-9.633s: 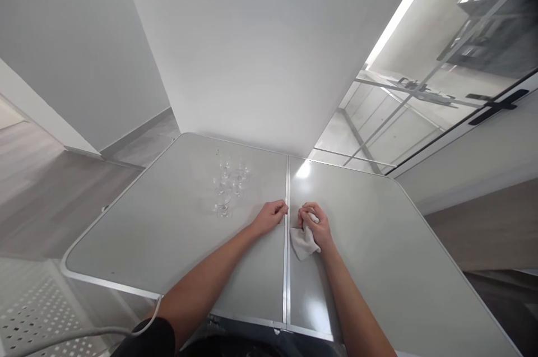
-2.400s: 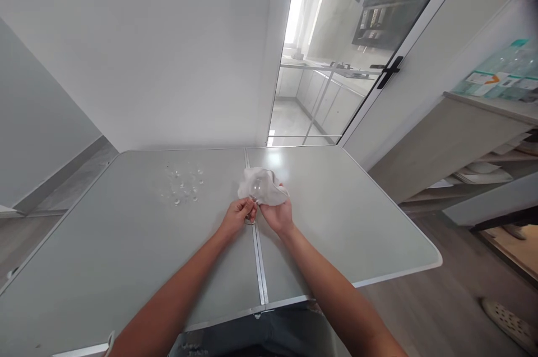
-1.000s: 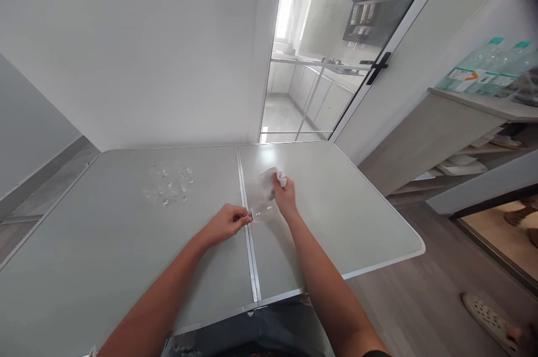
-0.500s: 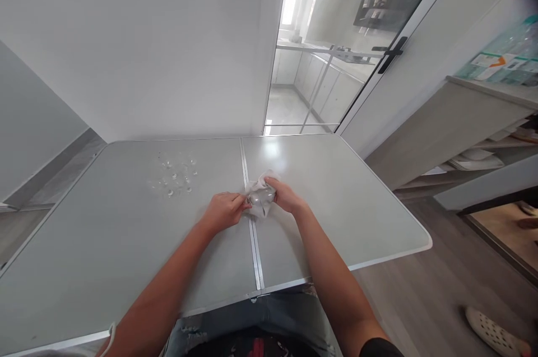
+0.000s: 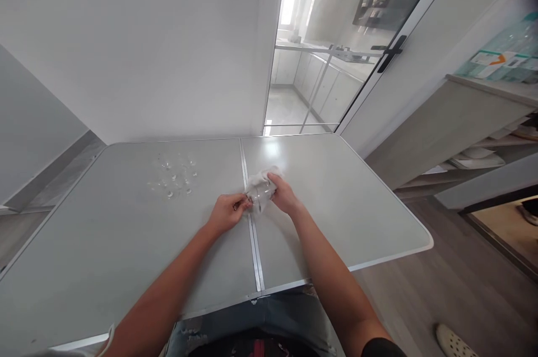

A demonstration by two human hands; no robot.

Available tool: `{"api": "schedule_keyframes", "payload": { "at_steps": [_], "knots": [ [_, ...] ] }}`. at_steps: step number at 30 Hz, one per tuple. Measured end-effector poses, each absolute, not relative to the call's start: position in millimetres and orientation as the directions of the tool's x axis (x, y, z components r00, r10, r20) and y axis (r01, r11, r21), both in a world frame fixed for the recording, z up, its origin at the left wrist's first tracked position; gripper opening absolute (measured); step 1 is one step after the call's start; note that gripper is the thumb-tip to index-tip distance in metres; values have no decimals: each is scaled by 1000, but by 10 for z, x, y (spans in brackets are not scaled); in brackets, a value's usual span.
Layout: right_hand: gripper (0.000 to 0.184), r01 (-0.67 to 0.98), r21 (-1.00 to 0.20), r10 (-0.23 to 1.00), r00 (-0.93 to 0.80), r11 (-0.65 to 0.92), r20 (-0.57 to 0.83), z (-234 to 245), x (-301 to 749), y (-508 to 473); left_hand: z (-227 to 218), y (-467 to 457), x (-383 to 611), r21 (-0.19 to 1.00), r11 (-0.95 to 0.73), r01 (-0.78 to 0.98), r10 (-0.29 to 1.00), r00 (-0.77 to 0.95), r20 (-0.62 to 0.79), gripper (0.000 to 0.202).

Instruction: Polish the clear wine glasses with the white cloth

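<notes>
Over the table's middle seam, my two hands meet at a clear, shiny glass-like piece with a thin white cloth or wrap around it. My left hand is closed, its thumb and fingers pinching the left end of the clear piece. From the right, my right hand grips the piece through the white material, thumb on top. The fingers under it are hidden. To the left lie several small clear pieces with whitish round spots; their kind is too faint to tell.
The pale folding table has a metal seam down its middle. A white wall stands behind it. At the right are a glass door, a shelf unit with wrapped bottles, and a clog on the floor.
The clear piece and white material have turned slightly in my hands, and my right hand has shifted a little. The clog on the floor has moved left. The small clear pieces stay put.
</notes>
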State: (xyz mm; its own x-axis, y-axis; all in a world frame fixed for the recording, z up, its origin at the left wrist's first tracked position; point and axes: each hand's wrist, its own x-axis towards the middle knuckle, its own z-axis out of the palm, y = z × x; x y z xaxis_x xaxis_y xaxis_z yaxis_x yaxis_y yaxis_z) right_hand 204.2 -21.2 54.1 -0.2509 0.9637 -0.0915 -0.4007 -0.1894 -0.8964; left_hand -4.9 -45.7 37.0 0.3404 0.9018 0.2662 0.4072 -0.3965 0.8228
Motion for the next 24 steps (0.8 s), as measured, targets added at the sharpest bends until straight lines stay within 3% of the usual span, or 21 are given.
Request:
{"api": "schedule_keyframes", "payload": {
  "at_steps": [2,4,7,10,13,15,17,21,24],
  "knots": [
    [37,-567,-793,972,-193,-222,-135,455,1920,-195,343,-450,-13,870,-339,359,936,219,274,35],
    [42,-632,-759,986,-141,-156,-85,394,1753,-238,313,-431,23,934,-239,266,970,96,221,40],
    [41,-533,-846,999,-38,11,37,315,1490,-356,267,-404,73,987,-122,105,993,18,121,44],
    [42,-364,-923,987,-52,126,155,246,1330,-415,227,-405,121,995,-98,-4,995,14,98,45],
    [42,-314,-934,980,-49,169,194,207,1319,-389,206,-422,141,983,-168,79,986,30,166,44],
    [43,-334,-937,989,-64,102,130,204,1370,-366,215,-419,117,949,-243,201,970,40,240,42],
    [52,-399,-915,983,-184,-64,11,224,1449,-355,244,-400,63,914,-285,289,956,18,292,37],
    [74,-512,-799,896,-439,-316,-73,315,1631,-342,322,-358,-52,917,-280,284,954,-24,298,28],
    [56,-502,-806,885,-463,-315,-58,355,1702,-326,351,-360,-83,930,-274,244,954,-55,295,22]
  ]
}}
